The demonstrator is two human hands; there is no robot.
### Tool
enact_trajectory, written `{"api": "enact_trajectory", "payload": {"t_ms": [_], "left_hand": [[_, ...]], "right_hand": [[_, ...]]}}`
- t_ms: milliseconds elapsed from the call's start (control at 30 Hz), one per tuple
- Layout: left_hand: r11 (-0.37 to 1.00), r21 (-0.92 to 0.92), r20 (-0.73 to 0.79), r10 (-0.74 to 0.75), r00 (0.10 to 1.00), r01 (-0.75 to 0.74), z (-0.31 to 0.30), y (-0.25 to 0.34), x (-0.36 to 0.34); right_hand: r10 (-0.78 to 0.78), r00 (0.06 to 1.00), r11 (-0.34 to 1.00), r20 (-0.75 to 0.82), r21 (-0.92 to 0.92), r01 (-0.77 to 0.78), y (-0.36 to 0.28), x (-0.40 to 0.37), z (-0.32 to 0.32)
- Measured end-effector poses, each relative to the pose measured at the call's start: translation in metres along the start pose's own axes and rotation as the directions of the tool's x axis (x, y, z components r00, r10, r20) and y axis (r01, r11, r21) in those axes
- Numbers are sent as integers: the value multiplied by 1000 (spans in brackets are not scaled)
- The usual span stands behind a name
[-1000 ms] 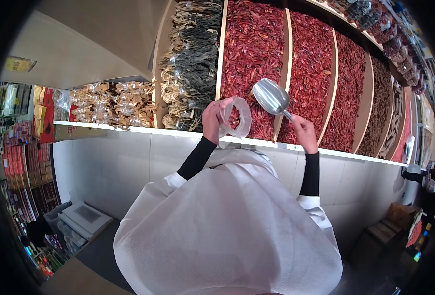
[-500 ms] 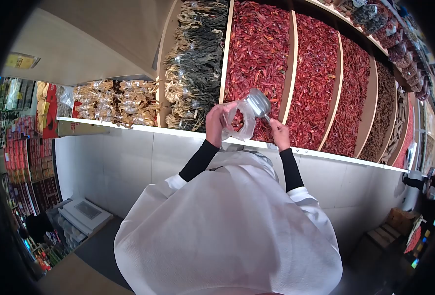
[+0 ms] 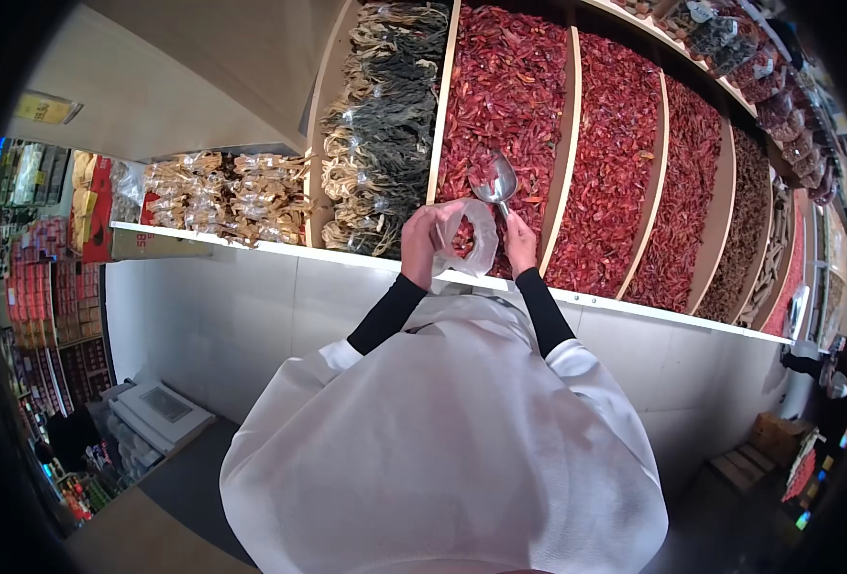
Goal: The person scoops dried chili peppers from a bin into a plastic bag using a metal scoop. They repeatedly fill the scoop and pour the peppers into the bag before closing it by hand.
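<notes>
My left hand [image 3: 419,239] grips the rim of a clear plastic bag [image 3: 482,251], whose mouth gapes toward the right. Some red shows through its film. My right hand [image 3: 521,241] is closed around the handle of a metal scoop [image 3: 496,178]. The scoop's bowl rests at the surface of the dried red chilies [image 3: 505,86], just beyond the bag, and its shiny inside faces up. Whether the bowl carries any chilies is hard to make out.
Wooden dividers [image 3: 565,143] separate the bins. Bundled dried goods [image 3: 385,124] lie to the left, more chilies [image 3: 607,143] to the right. A white ledge [image 3: 347,256] runs along the front. A scale-like white device [image 3: 163,413] stands low at left. Packed bags [image 3: 729,43] line the upper right.
My right hand has moved left and slightly up, bringing the scoop from over the bag's rim to the chilies beyond it. The bowl's inside now faces up. My left hand stays almost still.
</notes>
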State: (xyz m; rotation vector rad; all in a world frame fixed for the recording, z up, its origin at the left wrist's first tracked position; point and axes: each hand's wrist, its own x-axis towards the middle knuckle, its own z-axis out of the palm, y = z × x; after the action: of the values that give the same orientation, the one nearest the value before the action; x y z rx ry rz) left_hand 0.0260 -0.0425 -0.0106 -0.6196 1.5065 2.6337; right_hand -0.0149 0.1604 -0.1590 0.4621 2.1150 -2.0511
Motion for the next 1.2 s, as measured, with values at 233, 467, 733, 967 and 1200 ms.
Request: {"api": "enact_trajectory", "payload": {"t_ms": [233,467,733,967,1200], "left_hand": [[1000,-20,-19,-8,1000,7,3,4,2],[997,-31,-2,66,998,-66,7,9,9],[986,116,57,111,992,-117,4,8,31],[990,66,60,120,991,-123,9,14,37],[997,19,91,76,993,-78,8,11,33]], "right_hand": [[106,993,988,61,105,-112,-12,-28,-27],[132,987,973,87,177,-146,-18,-48,-60],[103,991,971,88,207,-119,-57,-60,-86],[120,949,991,292,28,-134,-114,-77,-123],[185,885,940,427,-339,-34,-182,-93,-110]]}}
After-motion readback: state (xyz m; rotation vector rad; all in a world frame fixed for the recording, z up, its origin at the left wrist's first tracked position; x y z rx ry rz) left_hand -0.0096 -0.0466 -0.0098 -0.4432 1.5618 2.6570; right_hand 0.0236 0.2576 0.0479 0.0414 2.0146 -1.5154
